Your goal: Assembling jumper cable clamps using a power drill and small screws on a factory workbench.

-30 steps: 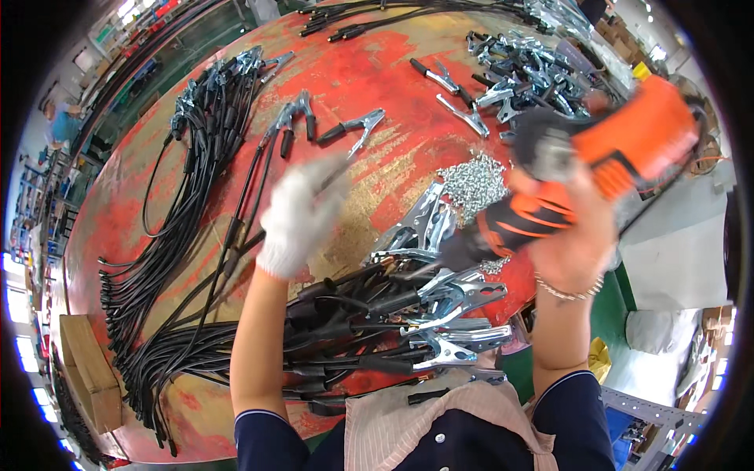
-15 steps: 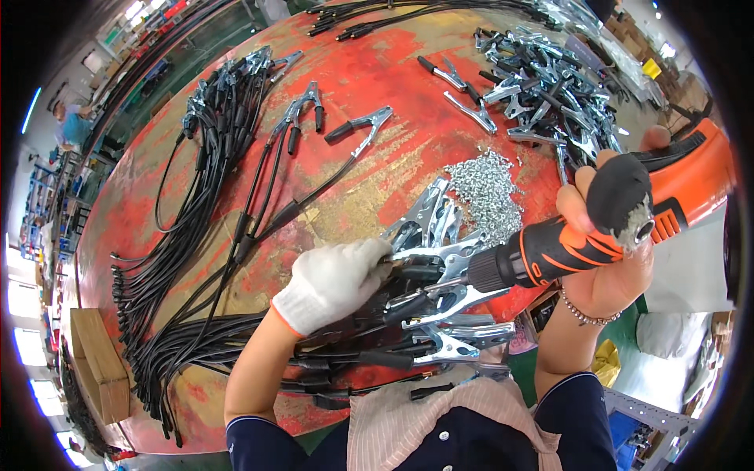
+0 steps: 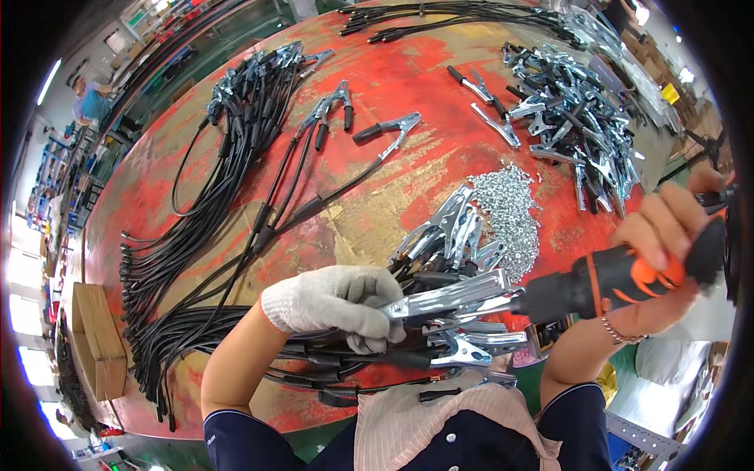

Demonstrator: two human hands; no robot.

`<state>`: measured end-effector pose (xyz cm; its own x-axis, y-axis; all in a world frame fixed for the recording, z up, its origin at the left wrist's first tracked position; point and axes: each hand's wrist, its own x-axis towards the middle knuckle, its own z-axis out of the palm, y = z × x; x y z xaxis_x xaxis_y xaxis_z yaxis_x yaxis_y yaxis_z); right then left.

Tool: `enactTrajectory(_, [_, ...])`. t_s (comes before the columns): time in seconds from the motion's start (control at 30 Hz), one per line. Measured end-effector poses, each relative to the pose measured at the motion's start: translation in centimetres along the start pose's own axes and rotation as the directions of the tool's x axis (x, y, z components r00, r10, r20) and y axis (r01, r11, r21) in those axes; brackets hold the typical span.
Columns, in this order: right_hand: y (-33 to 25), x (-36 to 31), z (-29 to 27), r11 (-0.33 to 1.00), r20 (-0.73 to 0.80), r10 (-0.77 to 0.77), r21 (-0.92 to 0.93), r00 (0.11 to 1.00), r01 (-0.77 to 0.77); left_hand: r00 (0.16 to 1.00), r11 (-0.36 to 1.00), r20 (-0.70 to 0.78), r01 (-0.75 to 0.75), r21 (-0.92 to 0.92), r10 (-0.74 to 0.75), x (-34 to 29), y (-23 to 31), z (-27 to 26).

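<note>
My left hand (image 3: 338,302), in a white knit glove, grips a shiny metal clamp (image 3: 459,294) near the table's front edge, jaws pointing right. My bare right hand (image 3: 664,243) holds an orange and black power screwdriver (image 3: 613,275). Its black nose sits at the clamp's right end. Under the clamp lies a heap of metal clamps with black cables (image 3: 440,345). A pile of small silver screws (image 3: 510,216) lies just behind it on the red table (image 3: 393,71).
Bundles of black cables with clamps (image 3: 228,125) stretch along the left of the table. Loose metal clamps (image 3: 581,118) are heaped at the far right. Two cabled clamps (image 3: 369,125) lie mid-table. A cardboard box (image 3: 98,345) stands at the left edge. A person (image 3: 90,102) is far left.
My left hand came back from the middle of the table and took hold of a clamp. My right hand lowered the screwdriver and turned its nose to the clamp.
</note>
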<state>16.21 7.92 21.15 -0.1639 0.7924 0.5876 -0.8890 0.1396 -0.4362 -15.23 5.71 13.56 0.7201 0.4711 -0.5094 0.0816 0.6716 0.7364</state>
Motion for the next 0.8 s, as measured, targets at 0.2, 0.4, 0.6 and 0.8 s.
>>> enactTrajectory(0.2, [1.3, 1.2, 1.2, 0.997, -0.032, -0.081, -0.004, 0.996, 0.081, 0.723, 0.884, -0.567, -0.468, 0.020, 0.395, 0.6, -0.9, 1.9])
enactTrajectory(0.4, [11.9, 1.2, 1.9, 0.835, -0.245, 0.270, -0.421, 0.931, -0.353, 0.481, 0.640, -0.722, -0.765, -0.069, 0.497, -0.1, -3.1, 2.0])
enactTrajectory(0.6, [18.1, 2.0, 1.1, 0.724, -0.181, 0.438, -0.510, 0.881, -0.464, 0.375, 0.508, -0.725, -0.861, -0.040, 0.578, -2.6, -2.5, 2.3])
enactTrajectory(0.8, [20.0, 2.1, 1.9, 0.682, -0.182, 0.518, -0.502, 0.836, -0.532, 0.338, 0.437, -0.717, -0.898, -0.051, 0.609, -3.4, -3.1, 1.8])
